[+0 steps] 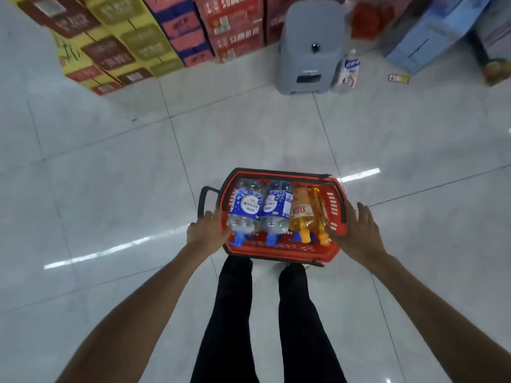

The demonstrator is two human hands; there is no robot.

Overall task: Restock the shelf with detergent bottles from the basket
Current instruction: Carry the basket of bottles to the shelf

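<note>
Currently I see the red basket (330,251) on the floor, bottles (246,210) lying lengthwise, caps toward me. Left hand (206,229) touches the nearest blue bottle, fingers curled at its side; right hand (356,233) hovers beside the rim, fingers spread, empty.

— Where is my one view looking from?
— From the head, facing forward and steeply down; I see the floor (110,189), both forearms and the legs below.
— How near?
— The basket (279,252) sits mid-frame at arm's reach; stacked cartons (154,37) curve along the top edge.
</note>
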